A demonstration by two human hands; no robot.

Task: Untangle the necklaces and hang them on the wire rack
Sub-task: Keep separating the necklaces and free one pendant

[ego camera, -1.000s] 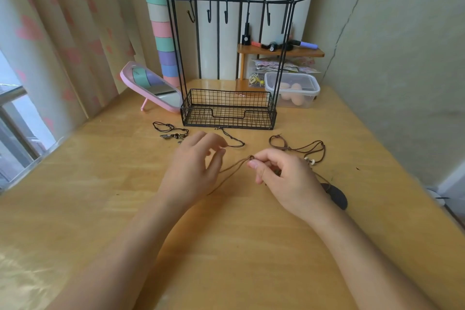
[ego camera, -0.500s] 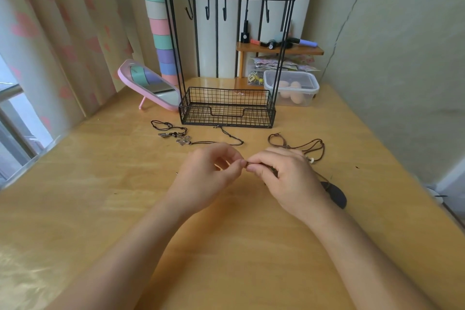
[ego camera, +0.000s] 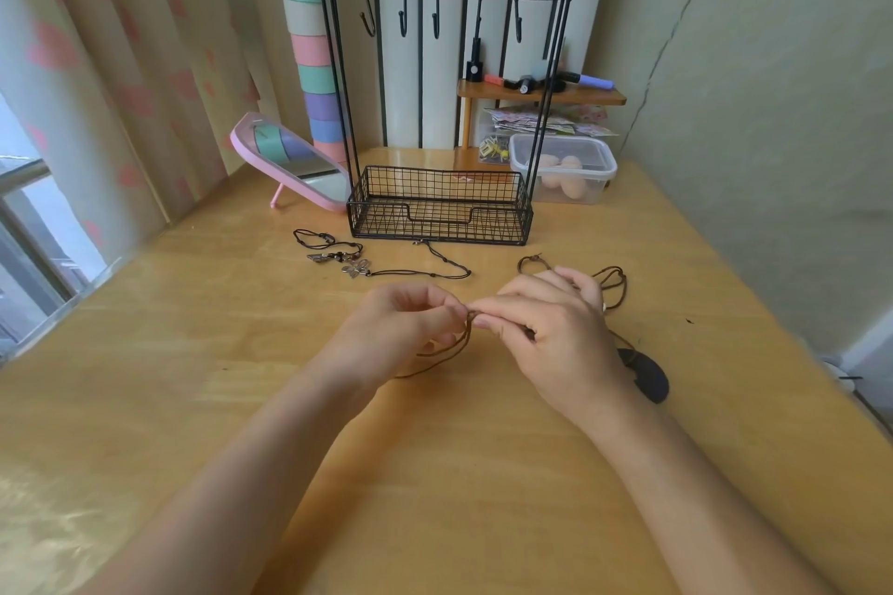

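A: Entries, each placed from the wire rack?

B: Pink mirror: leaning, just beside the rack's left end. Lidded plastic box: behind its right post. Small wooden shelf with pens: further behind, same side.

A: Anything in the way?

B: Black necklace, with a flower pendant: lying on the table in front of the rack, left of centre, one end reaching the rack's base. The hands hide part of the brown cord.

A: Change since a second ago?

B: The hands were apart then, with the cord stretched between them. Now the fingertips meet, and slack cord droops in a loop below the left hand.

A: Brown necklace?

B: Thin brown cord, in front of the rack, right of centre. Left hand and right hand each pinch it where they meet. The rest loops on the table beyond the right hand. Dark flat pendant: beside the right wrist, farthest from the rack.
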